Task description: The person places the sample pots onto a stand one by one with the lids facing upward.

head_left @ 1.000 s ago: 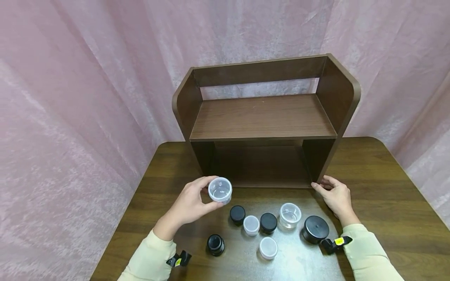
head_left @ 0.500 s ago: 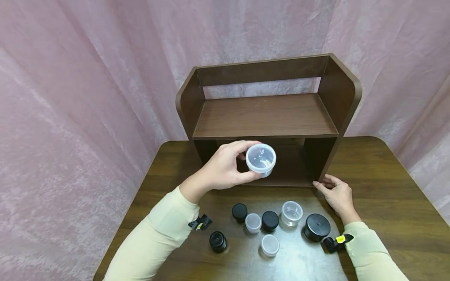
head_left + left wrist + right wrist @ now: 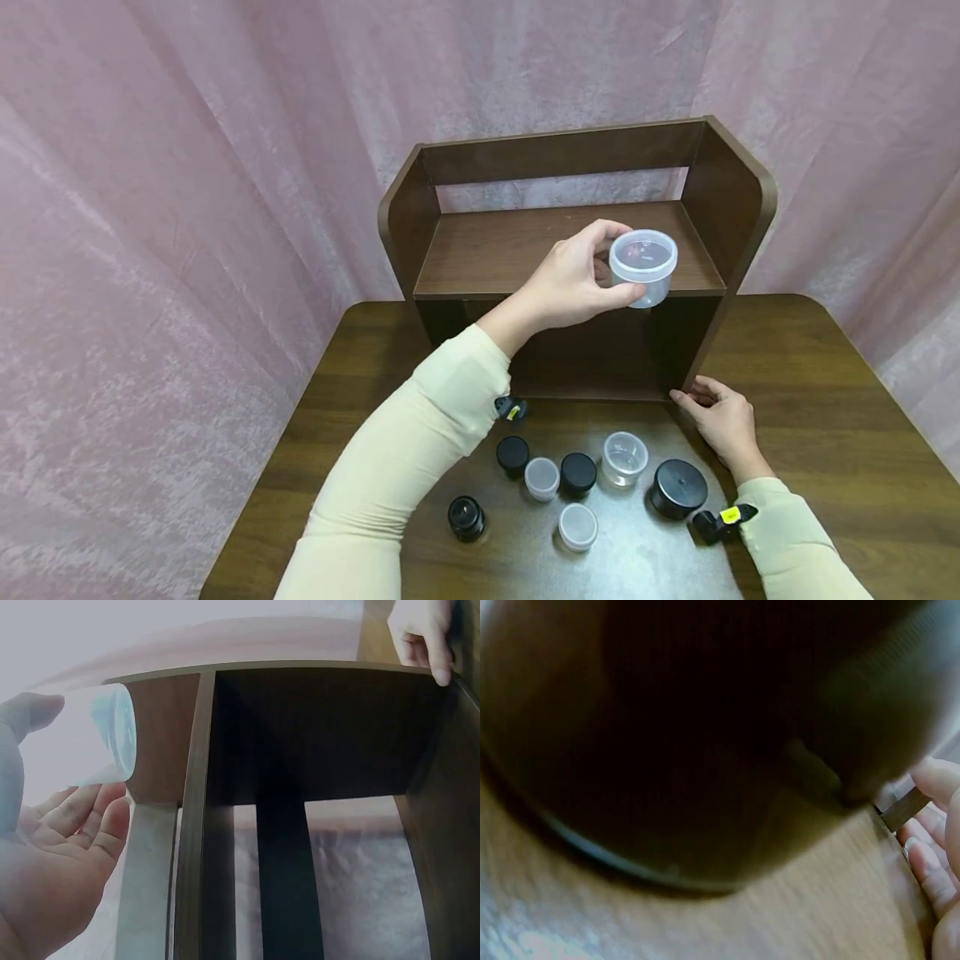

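My left hand [image 3: 572, 282] grips a clear plastic jar [image 3: 647, 271] with a translucent screw lid, thumb in front and fingers behind. In the head view the jar overlaps the right part of the upper board of a brown wooden shelf [image 3: 480, 254]; the left wrist view shows the jar [image 3: 82, 739] lying across the picture beside that board. My right hand [image 3: 724, 425] pinches the lower front edge of the shelf's right side panel. Its thumb and fingers lie on either side of the panel in the right wrist view. A large black jar [image 3: 667, 772] fills most of that view.
On the wooden table [image 3: 817, 433] before the shelf stand several lidded jars: a large black jar [image 3: 678, 489], a clear jar [image 3: 624, 460], small black jars [image 3: 578, 474], small white-lidded jars [image 3: 577, 527] and a dark jar [image 3: 467, 518] at the left. A pink curtain [image 3: 225, 208] hangs behind.
My left hand has carried the clear jar up and to the right, from in front of the shelf's lower left to its upper board. The right hand keeps its grip on the panel.
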`<action>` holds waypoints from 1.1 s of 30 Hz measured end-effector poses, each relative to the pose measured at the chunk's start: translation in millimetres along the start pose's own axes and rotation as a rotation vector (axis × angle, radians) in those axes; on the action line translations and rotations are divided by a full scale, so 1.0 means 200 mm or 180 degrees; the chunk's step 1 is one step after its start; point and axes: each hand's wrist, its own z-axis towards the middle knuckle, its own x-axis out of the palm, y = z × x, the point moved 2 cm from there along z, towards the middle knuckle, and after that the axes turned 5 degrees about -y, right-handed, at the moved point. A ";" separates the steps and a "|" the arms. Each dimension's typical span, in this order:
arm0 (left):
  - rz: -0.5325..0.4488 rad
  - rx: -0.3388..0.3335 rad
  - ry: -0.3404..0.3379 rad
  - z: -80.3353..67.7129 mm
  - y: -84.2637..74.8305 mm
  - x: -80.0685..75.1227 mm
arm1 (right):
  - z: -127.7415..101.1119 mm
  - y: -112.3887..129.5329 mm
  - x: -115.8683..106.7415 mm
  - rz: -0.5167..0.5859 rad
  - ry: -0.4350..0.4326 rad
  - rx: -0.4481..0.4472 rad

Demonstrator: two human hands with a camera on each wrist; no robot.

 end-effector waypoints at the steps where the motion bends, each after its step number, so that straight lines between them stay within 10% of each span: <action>1: 0.0021 -0.0042 0.0005 0.03 0.00 0.02 | 0.00 0.00 0.00 -0.0001 -0.0009 -0.0004; 18: 0.0129 -0.0573 -0.0205 0.39 0.05 0.19 | 0.00 0.01 0.00 -0.0012 -0.0027 0.0024; 33: 0.0183 -0.0647 -0.0230 0.41 0.11 0.28 | -0.02 0.02 -0.02 0.0037 0.0000 0.0038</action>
